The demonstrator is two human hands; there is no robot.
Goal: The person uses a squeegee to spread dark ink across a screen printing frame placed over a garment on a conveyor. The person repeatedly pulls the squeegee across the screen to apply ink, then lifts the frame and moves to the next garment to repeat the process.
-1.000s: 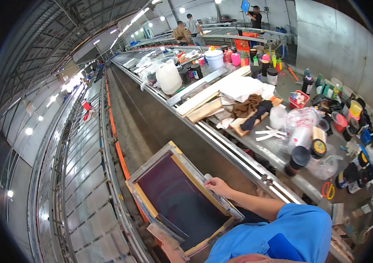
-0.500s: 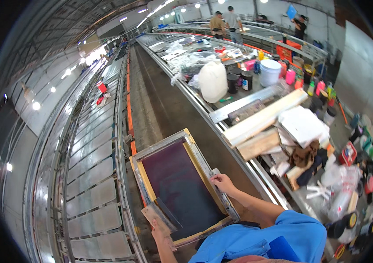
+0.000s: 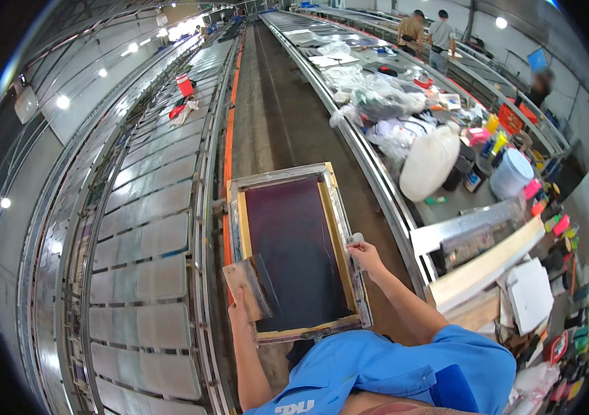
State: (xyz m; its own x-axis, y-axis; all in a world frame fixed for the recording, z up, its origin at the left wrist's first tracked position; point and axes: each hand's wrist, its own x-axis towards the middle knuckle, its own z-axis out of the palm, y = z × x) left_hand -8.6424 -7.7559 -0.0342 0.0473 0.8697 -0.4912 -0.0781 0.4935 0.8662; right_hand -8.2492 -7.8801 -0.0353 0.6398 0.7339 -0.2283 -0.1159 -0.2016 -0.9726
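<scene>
A screen-printing frame (image 3: 330, 181) with a dark purple-to-black mesh (image 3: 294, 242) is held in front of my body, tape along its inner edges. My right hand (image 3: 367, 257) is closed on its right side, next to a small pale piece (image 3: 356, 238) that I cannot make out. My left hand (image 3: 239, 308) is closed on a wooden-handled squeegee (image 3: 245, 285) at the lower left of the frame. The squeegee's dark blade lies over the mesh; its handle juts past the frame's left side. Whether the left fingers also support the frame is hidden.
To the left runs a long table of metal platens (image 3: 139, 325) beside an orange rail (image 3: 229, 173). The right-hand table carries a white jug (image 3: 430, 162), a pale bucket (image 3: 512, 174), wooden boards (image 3: 491, 263), plastic bags and ink bottles. Several people stand far back right.
My view has swung right and tilted, so the frame now appears more upright. Both hands keep their holds on the squeegee and frame.
</scene>
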